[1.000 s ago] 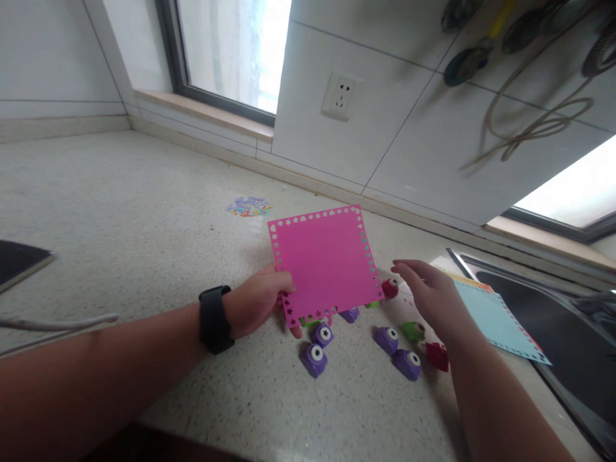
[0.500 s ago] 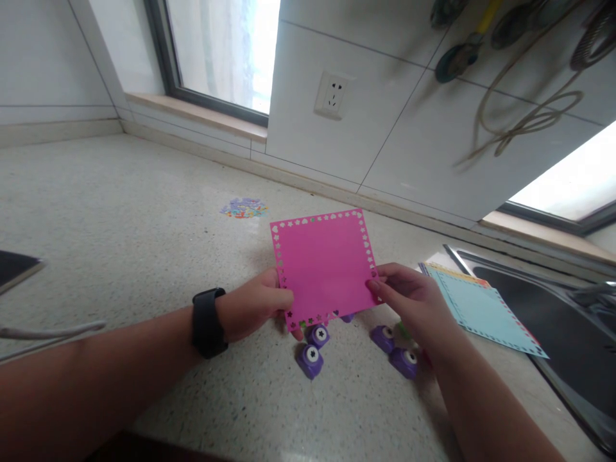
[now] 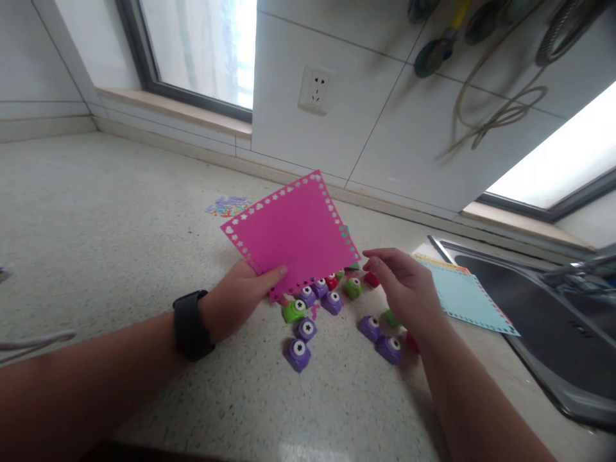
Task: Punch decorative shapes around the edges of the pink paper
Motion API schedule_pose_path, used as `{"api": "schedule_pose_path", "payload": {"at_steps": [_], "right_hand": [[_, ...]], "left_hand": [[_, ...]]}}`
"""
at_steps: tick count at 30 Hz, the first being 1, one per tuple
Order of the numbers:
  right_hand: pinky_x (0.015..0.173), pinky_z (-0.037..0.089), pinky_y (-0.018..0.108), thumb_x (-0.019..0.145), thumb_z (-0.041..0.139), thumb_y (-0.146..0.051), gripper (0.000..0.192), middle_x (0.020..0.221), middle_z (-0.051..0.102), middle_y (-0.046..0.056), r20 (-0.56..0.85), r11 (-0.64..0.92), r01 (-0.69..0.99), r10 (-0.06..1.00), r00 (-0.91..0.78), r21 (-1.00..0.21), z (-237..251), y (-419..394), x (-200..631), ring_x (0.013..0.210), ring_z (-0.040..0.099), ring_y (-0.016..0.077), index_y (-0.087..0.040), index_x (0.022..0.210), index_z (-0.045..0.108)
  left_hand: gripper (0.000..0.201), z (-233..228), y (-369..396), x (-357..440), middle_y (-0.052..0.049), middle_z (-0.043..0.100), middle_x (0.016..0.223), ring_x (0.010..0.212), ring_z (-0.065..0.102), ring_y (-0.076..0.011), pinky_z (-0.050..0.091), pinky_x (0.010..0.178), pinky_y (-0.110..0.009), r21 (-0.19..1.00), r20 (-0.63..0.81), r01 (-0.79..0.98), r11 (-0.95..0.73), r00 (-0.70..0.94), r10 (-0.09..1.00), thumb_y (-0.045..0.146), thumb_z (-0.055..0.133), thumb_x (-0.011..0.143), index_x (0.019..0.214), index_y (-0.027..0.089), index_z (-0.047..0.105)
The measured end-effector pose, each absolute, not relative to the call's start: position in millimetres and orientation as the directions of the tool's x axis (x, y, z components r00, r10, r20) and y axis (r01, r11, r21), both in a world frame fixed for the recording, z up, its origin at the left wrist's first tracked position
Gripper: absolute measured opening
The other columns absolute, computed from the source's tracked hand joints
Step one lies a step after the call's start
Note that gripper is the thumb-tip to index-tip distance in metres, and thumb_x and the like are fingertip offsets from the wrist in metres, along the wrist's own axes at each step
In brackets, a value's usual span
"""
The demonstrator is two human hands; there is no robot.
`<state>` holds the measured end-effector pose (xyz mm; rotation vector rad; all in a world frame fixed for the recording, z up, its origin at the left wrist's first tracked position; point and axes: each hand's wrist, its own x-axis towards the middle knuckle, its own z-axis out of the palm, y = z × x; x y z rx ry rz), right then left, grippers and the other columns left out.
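My left hand (image 3: 240, 292) pinches the near edge of the pink sheet (image 3: 291, 231), holding it tilted above the punches (image 3: 315, 305) on the table (image 3: 120, 212). My right hand (image 3: 409, 289) hovers just beside it, fingers loosely curled, holding nothing.

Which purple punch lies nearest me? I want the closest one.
The purple punch at the bottom of the cluster, below another purple one; every other punch lies farther up the counter.

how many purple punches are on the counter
6 purple punches: two at the pink paper's lower edge, one below them, two nearest, two by the right hand... that makes 7. More may hide.
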<state>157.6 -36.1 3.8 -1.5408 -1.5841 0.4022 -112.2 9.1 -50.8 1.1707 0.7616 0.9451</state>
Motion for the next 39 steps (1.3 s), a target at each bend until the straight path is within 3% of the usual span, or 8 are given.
{"api": "schedule_pose_path", "payload": {"at_steps": [6,15,19,24,28,31,35,39], "right_hand": [[0.075,0.049,0.039,0.094,0.059,-0.033,0.019,0.089,0.07,0.007,0.346,0.186,0.92,0.936,-0.06,-0.345,6,-33,163,0.087,0.063,0.0243,-0.021,0.101,0.071],[0.089,0.048,0.045,0.097,0.058,-0.03,0.023,0.101,0.07,0.009,0.237,0.247,0.951,0.95,-0.201,-0.185,-6,-26,147,0.096,0.06,0.0273,-0.02,0.112,0.071],[0.091,0.048,0.045,0.094,0.064,-0.033,0.02,0.103,0.071,0.008,0.183,0.244,0.953,0.96,-0.211,-0.18,-9,-23,148,0.1,0.06,0.0278,-0.023,0.108,0.072],[0.084,0.051,0.042,0.088,0.07,-0.036,0.024,0.1,0.072,0.008,0.111,0.187,0.948,0.98,-0.164,-0.256,-6,-26,152,0.095,0.062,0.0265,-0.023,0.109,0.07],[0.092,0.049,0.043,0.091,0.067,-0.028,0.033,0.11,0.073,0.006,0.1,0.269,0.924,0.963,-0.251,-0.273,-5,-25,155,0.104,0.063,0.0257,-0.03,0.124,0.068],[0.093,0.048,0.043,0.091,0.067,-0.028,0.023,0.108,0.073,0.007,0.103,0.296,0.9,0.955,-0.278,-0.319,0,-25,158,0.103,0.064,0.0255,-0.029,0.112,0.073],[0.07,0.051,0.037,0.091,0.066,-0.037,0.022,0.087,0.07,0.007,0.135,0.135,0.758,0.989,-0.062,-0.638,8,-30,161,0.077,0.064,0.0207,-0.021,0.106,0.067],[0.06,0.047,0.03,0.089,0.07,-0.041,0.027,0.08,0.067,0.002,0.2,0.171,0.342,0.978,0.051,-0.924,13,-34,159,0.066,0.06,0.0145,-0.02,0.101,0.057]], "left_hand": [[0.022,-43,10,-109,-0.003,0.074,0.087,0.069,0.067,-0.0159,0.058,0.059,-0.026,0.947,-0.031,-0.297,0.123,0.298,0.954,0.034,0.068,0.087,0.104,0.019,0.068],[0.019,-40,9,-107,-0.003,0.074,0.086,0.067,0.065,-0.0147,0.057,0.058,-0.024,0.942,-0.043,-0.305,0.139,0.3,0.953,0.032,0.066,0.088,0.102,0.019,0.07],[0.016,-39,8,-108,-0.003,0.072,0.083,0.068,0.065,-0.0148,0.057,0.058,-0.024,0.943,-0.044,-0.302,0.142,0.309,0.95,0.032,0.066,0.088,0.093,0.018,0.071],[0.016,-37,7,-107,-0.003,0.073,0.084,0.068,0.065,-0.0154,0.058,0.059,-0.025,0.939,-0.063,-0.299,0.167,0.33,0.942,0.031,0.065,0.088,0.095,0.018,0.071],[0.017,-37,6,-108,-0.005,0.073,0.085,0.066,0.064,-0.0147,0.057,0.058,-0.025,0.949,-0.064,-0.27,0.163,0.34,0.938,0.032,0.063,0.089,0.09,0.018,0.072],[0.016,-36,6,-108,-0.005,0.073,0.087,0.067,0.065,-0.0146,0.056,0.058,-0.024,0.945,-0.076,-0.272,0.179,0.352,0.933,0.032,0.064,0.089,0.092,0.018,0.071],[0.018,-34,3,-108,-0.005,0.074,0.099,0.074,0.067,-0.0156,0.058,0.065,-0.027,0.936,-0.058,-0.307,0.173,0.348,0.936,0.032,0.066,0.087,0.099,0.019,0.07],[0.021,-29,1,-107,-0.007,0.074,0.103,0.086,0.069,-0.0192,0.059,0.074,-0.03,0.971,-0.007,-0.222,0.084,0.329,0.944,0.037,0.067,0.085,0.098,0.02,0.07]]}}
